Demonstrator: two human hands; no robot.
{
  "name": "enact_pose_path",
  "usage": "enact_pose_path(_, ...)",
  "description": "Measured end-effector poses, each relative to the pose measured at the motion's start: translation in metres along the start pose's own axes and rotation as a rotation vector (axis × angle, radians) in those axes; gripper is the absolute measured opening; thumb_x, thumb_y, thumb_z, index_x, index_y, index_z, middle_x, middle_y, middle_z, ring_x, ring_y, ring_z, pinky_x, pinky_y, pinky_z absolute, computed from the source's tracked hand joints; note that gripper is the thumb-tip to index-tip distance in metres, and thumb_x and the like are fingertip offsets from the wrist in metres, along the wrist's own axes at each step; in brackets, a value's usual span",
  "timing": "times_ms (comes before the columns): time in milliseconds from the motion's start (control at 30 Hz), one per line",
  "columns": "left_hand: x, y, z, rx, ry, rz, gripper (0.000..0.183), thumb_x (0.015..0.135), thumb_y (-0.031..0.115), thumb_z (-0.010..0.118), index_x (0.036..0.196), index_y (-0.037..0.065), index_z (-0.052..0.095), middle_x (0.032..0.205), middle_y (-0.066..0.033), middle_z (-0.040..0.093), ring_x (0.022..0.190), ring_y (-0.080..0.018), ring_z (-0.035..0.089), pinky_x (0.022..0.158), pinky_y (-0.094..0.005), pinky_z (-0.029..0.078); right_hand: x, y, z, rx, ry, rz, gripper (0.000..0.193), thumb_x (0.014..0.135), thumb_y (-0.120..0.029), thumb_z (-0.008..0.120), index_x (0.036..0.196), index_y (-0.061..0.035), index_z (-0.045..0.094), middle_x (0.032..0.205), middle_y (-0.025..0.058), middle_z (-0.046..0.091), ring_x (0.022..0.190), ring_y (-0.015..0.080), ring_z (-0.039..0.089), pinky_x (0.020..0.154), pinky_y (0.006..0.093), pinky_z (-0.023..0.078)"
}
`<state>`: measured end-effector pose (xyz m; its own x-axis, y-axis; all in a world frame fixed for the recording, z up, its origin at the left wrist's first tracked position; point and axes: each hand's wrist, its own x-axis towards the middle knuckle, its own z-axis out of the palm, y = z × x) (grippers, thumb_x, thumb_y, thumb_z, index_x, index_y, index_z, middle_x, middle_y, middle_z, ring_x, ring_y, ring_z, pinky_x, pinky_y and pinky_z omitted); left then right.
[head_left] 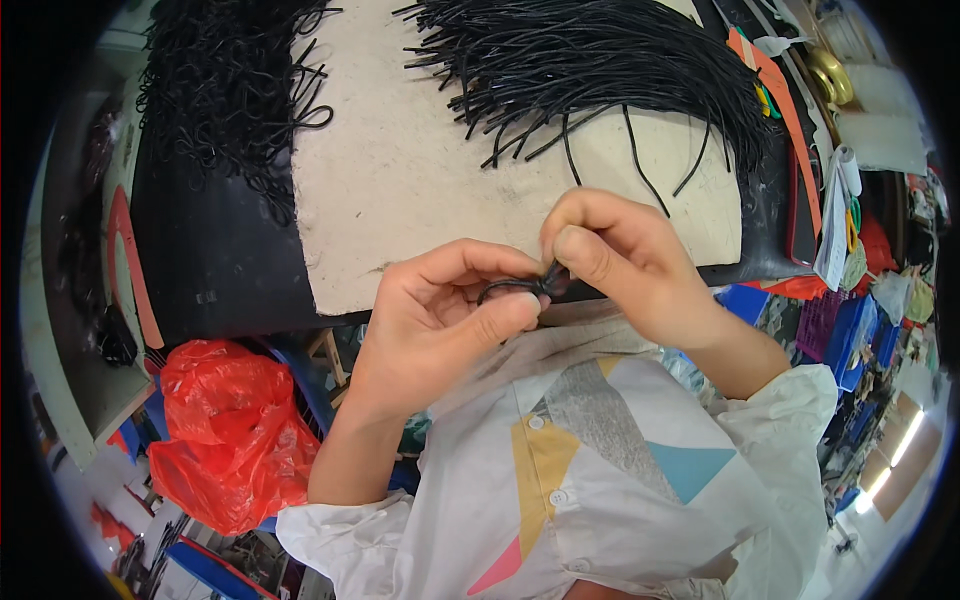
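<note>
A short black cord (508,285) is bent into a loop between my two hands, just in front of the table's near edge. My left hand (440,320) pinches it between thumb and fingers, where the cord seems to cross or knot. My right hand (625,260) has thumb and forefinger closed on the cord's other part, right beside the left fingertips. The fingers partly hide the crossing. Beyond my hands, a thick bundle of straight black cords (600,65) lies on a beige board (390,190), several ends hanging loose toward me. A heap of looped black cords (225,90) lies at the far left.
The board rests on a black table (220,270). A red plastic bag (230,430) stands at the lower left. Orange strips (790,120) run along the right edge, near a roll of gold tape (830,78). Blue bins (850,330) stand to the right.
</note>
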<state>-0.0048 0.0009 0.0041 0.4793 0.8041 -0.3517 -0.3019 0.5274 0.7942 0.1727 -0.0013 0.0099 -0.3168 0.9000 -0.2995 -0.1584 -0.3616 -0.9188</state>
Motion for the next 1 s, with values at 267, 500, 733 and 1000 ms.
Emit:
enact_pose_path(267,-0.003,0.003,0.000,-0.292,0.101,-0.103,0.032,0.073,-0.005,0.063,0.104,-0.005,0.054,0.092,-0.0101,0.059,0.083,-0.0117,0.057,0.074,-0.0231,0.047,0.003,0.012,-0.005,-0.834,0.136,-0.854,0.014,0.065,0.002,0.067,0.077,-0.0029,0.062,0.069,0.0071,0.055,0.058,0.0194,0.053,0.054,0.0247,0.044)
enact_pose_path(500,-0.008,-0.021,0.003,-0.115,0.202,0.199,0.037,0.071,-0.008,0.063,0.107,-0.006,0.053,0.094,-0.0114,0.060,0.086,-0.0136,0.057,0.075,-0.0242,0.047,0.002,0.010,0.008,0.165,0.054,0.017,0.010,0.083,-0.010,0.056,0.083,0.0007,0.057,0.074,0.0009,0.055,0.065,0.0047,0.051,0.056,0.0177,0.041)
enact_pose_path(733,-0.005,-0.002,0.003,0.012,0.308,0.021,0.031,0.078,-0.001,0.056,0.107,-0.011,0.051,0.080,-0.0165,0.062,0.072,-0.0209,0.064,0.064,-0.0254,0.053,0.006,-0.002,-0.006,0.140,0.008,0.161,0.021,0.085,-0.015,0.056,0.092,0.0046,0.058,0.077,0.0052,0.059,0.071,0.0085,0.057,0.065,0.0201,0.047)
enact_pose_path(1000,-0.004,0.005,0.001,-0.235,0.305,-0.134,0.030,0.084,0.008,0.054,0.106,-0.012,0.050,0.084,-0.0187,0.062,0.072,-0.0229,0.064,0.063,-0.0257,0.053,0.005,0.002,-0.012,-0.005,0.078,0.140,0.017,0.081,-0.015,0.062,0.082,0.0016,0.062,0.068,-0.0018,0.057,0.064,0.0023,0.050,0.057,0.0166,0.041)
